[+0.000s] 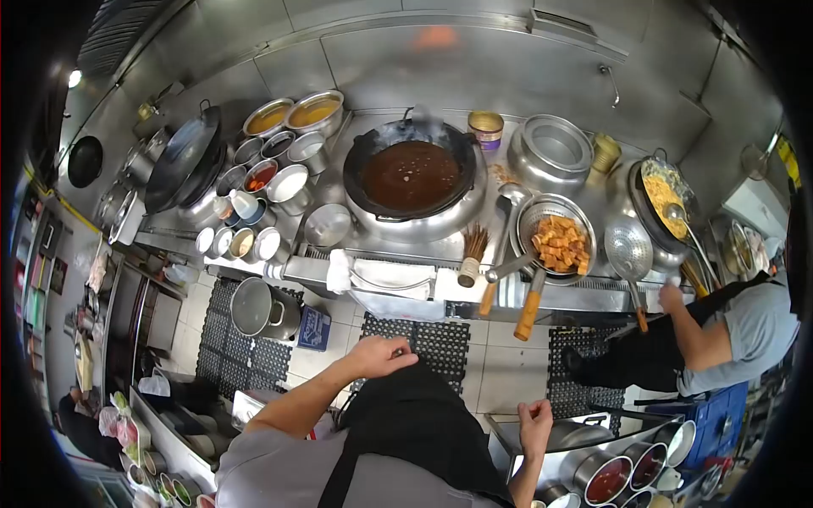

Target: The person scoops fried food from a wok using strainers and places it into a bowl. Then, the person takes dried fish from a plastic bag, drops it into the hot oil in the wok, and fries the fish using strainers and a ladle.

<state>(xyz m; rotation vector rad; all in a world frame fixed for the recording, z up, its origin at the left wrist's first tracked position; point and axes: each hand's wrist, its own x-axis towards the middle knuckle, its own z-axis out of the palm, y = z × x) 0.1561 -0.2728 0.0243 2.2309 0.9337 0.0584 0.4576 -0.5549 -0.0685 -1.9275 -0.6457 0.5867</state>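
Observation:
My left hand is loosely closed in front of my black apron, with nothing visible in it. Lower right, my right hand has its fingers curled in, beside the edge of a steel counter; nothing shows in it. Ahead on the range is a wok of dark brown sauce, with faint steam at its back. To its right, a strainer over a bowl holds browned fried chunks. A wood-handled ladle and a bamboo wok brush lie near it.
Left of the wok stand several seasoning tins and two bowls of yellow liquid. A stockpot and a blue crate are on the floor. At right, a co-worker stands by another wok of yellow food and a skimmer.

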